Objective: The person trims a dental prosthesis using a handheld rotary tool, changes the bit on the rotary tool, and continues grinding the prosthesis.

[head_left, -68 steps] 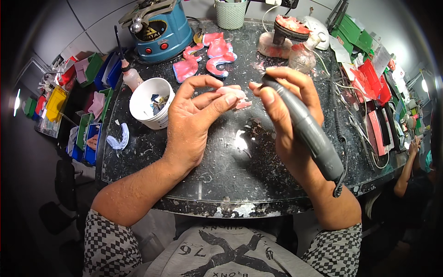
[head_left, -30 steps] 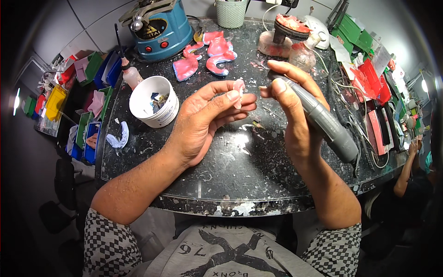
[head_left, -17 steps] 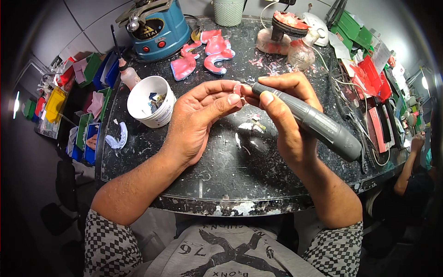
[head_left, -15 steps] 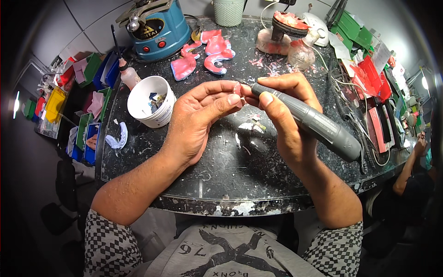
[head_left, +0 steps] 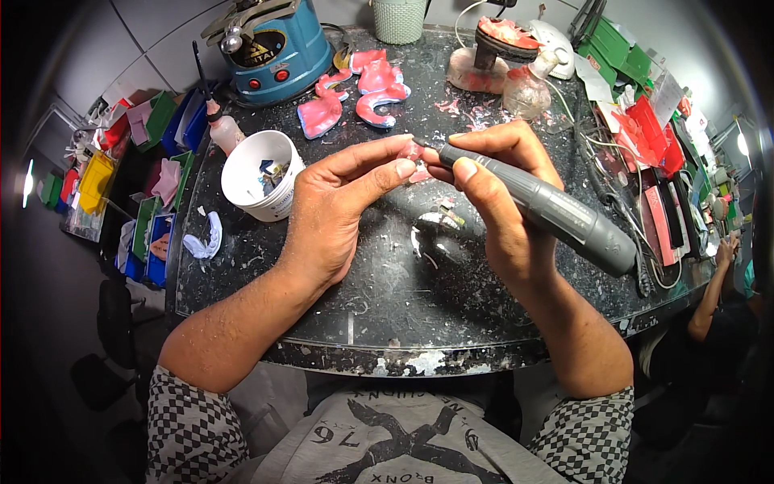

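Over the middle of the dark bench, my left hand [head_left: 332, 202] pinches a small translucent pink denture piece [head_left: 414, 151] between thumb and fingertips. A dark grey rotary handpiece [head_left: 556, 208] lies across my right hand [head_left: 516, 230], gripped like a pen. Its slim tip points left and meets the pink piece or comes very close; whether they touch I cannot tell. Fingertips of my right hand rest beside the piece. Much of the piece is hidden by my fingers.
A white tub [head_left: 262, 179] with small items stands beside my left wrist, near a white dental arch [head_left: 205, 237]. Pink and blue moulded pieces [head_left: 379, 97], a blue machine [head_left: 282, 56] and a glass bottle [head_left: 528, 90] stand behind. Cables [head_left: 617, 194] run along the right.
The pink piece has turned between my left fingertips, showing a different side. My left thumb has shifted slightly left, and the rear of the handpiece has swung a little up and right.
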Demonstrator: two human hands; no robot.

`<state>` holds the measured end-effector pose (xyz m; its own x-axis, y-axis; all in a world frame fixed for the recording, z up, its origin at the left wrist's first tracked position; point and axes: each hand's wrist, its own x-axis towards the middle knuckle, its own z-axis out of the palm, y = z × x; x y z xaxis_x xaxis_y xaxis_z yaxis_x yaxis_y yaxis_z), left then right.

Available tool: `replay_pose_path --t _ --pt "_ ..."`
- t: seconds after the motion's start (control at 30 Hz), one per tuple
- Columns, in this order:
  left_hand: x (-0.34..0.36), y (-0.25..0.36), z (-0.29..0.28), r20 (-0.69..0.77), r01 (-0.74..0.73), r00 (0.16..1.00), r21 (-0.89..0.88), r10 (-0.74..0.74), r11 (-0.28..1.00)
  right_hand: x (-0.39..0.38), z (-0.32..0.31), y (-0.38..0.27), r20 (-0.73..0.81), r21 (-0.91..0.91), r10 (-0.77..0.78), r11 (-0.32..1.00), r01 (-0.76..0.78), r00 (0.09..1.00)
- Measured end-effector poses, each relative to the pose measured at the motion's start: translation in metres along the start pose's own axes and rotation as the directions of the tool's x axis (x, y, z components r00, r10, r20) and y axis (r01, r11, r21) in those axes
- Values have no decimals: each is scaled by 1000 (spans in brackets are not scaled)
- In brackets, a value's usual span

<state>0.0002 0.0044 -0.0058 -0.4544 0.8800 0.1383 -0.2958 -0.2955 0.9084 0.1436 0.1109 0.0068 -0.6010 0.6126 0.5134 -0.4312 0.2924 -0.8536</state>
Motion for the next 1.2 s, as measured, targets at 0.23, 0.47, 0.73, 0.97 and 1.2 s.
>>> replay_pose_path --t 0.23,0.47,0.73,0.97,1.2 --pt "0 -3 0 -47 -71 996 73 75 995 0 1 -9 51 -153 1 988 7 999" --pt "-1 2 2 -31 -21 999 76 23 997 -1 0 1 -28 -59 6 998 -8 1000" --pt "-1 -1 -1 -33 -12 999 73 14 997 0 -2 -10 95 -221 19 975 3 995" --pt "-1 0 -3 -16 131 991 -87 -133 988 1 -2 4 -26 -75 -17 997 15 1000" --pt "0 -2 -3 -33 112 993 -64 -114 992 2 -3 5 -35 -52 -33 998 31 999"
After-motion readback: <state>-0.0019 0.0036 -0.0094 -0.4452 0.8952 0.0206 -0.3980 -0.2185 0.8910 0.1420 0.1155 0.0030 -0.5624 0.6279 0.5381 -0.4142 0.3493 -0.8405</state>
